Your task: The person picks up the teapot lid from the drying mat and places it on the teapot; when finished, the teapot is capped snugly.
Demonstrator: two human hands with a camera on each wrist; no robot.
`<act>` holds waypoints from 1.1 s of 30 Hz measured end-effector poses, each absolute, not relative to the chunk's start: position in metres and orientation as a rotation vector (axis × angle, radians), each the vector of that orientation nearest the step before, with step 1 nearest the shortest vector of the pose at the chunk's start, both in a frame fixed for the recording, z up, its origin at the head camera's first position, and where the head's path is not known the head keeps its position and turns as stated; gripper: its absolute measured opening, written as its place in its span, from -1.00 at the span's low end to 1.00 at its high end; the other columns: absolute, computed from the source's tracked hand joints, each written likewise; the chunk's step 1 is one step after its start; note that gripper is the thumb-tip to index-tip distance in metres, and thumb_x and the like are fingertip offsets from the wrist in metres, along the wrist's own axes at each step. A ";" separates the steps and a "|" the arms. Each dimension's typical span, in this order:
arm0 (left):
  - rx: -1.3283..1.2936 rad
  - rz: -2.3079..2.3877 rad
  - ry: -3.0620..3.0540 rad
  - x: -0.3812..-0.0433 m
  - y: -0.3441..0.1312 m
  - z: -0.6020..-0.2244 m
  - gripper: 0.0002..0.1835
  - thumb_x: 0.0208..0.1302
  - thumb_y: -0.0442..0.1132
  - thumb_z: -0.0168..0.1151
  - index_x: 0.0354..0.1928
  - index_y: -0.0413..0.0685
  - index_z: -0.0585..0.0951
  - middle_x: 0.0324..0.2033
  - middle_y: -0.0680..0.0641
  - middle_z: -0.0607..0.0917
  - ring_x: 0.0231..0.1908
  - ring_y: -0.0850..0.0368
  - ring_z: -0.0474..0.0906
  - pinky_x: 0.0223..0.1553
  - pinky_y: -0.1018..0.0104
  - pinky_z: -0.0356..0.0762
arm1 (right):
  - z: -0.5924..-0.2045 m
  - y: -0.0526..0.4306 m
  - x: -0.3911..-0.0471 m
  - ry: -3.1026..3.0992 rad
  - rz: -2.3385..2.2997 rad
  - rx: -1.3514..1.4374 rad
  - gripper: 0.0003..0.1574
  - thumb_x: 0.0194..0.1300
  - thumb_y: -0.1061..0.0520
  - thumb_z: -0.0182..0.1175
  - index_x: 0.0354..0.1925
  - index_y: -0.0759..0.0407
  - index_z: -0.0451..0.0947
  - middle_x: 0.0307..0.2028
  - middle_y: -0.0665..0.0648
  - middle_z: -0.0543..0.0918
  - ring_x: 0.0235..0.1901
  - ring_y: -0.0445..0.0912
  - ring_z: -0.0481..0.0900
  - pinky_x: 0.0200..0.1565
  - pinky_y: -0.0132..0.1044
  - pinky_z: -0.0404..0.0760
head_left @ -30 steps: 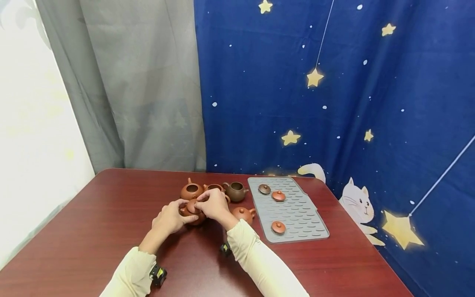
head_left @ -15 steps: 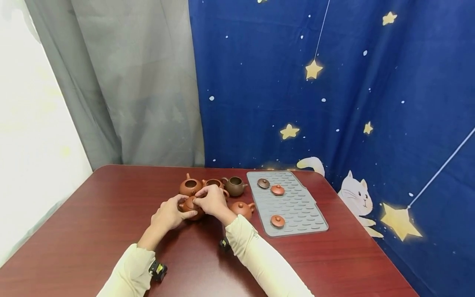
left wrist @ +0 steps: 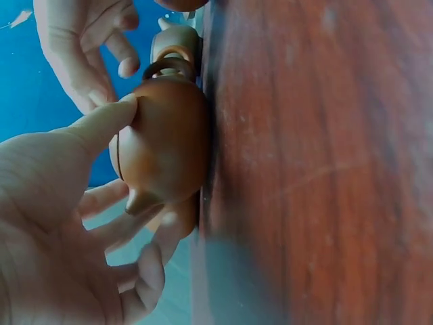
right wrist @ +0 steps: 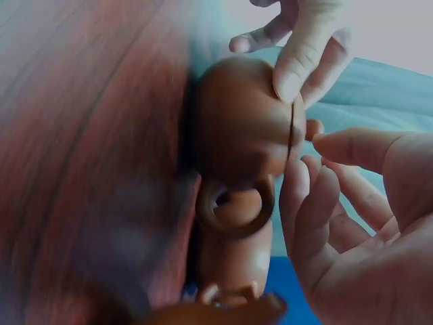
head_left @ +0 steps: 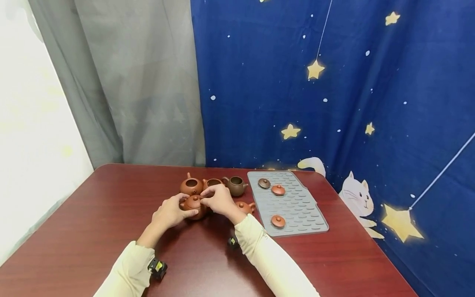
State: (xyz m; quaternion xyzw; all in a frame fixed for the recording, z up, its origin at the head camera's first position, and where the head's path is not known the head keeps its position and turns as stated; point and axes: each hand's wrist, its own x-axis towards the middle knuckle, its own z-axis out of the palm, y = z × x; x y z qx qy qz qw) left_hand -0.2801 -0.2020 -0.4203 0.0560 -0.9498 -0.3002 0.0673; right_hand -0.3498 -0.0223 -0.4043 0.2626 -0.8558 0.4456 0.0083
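Note:
A reddish-brown clay teapot (head_left: 196, 213) stands on the table, its lid (head_left: 191, 202) seated on top with the knob uncovered. My left hand (head_left: 170, 212) grips the teapot from the left, thumb on the near side and fingers reaching round by the spout. In the left wrist view the thumb presses near the rim of the teapot (left wrist: 166, 145). My right hand (head_left: 221, 201) is at the lid's right side with loosely bent fingers. In the right wrist view its fingertips are close beside the knob (right wrist: 314, 128); whether they touch the lid cannot be told.
Behind stand two lidless reddish teapots, one left (head_left: 191, 189) and one partly hidden (head_left: 213, 181), and a dark brown teapot (head_left: 237, 189). A lidded teapot (head_left: 243, 207) is right of my right hand. Three lids lie on a grey mat (head_left: 297, 214), one a dark lid (head_left: 264, 183).
The lid, tilted in my right fingers before, now sits level on the teapot. My right hand has drawn off the knob to the right. My left hand keeps its grip.

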 end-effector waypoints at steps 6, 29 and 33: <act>0.106 -0.873 -2.872 -0.284 -0.193 -0.414 -0.17 0.06 0.31 0.41 0.25 -0.06 0.51 0.08 -0.21 0.64 0.03 -0.27 0.56 -0.18 -0.24 0.46 | -0.394 0.005 -0.354 -2.598 1.427 0.800 -0.86 0.15 0.29 0.37 -0.25 0.23 0.75 -0.37 0.00 0.73 -0.54 -0.28 0.54 -0.46 -0.42 0.53; 0.082 -0.737 -2.763 -0.317 -0.149 -0.396 -0.26 0.13 0.18 0.38 0.31 0.02 0.49 0.23 -0.19 0.49 0.14 -0.39 0.30 0.00 -0.23 0.33 | -0.354 0.081 -0.357 -2.570 1.291 0.557 -0.88 0.17 0.22 0.36 -0.28 0.16 0.77 -0.19 0.08 0.76 -0.19 -0.03 0.65 -0.21 -0.21 0.58; 0.091 -0.686 -2.762 -0.323 -0.151 -0.395 -0.33 0.18 0.11 0.36 0.29 -0.02 0.51 0.22 -0.21 0.53 0.14 -0.42 0.33 0.00 -0.23 0.34 | -0.353 0.092 -0.363 -2.581 1.297 0.520 -0.88 0.17 0.23 0.36 -0.27 0.19 0.76 -0.31 0.07 0.76 -0.32 -0.07 0.64 -0.33 -0.31 0.55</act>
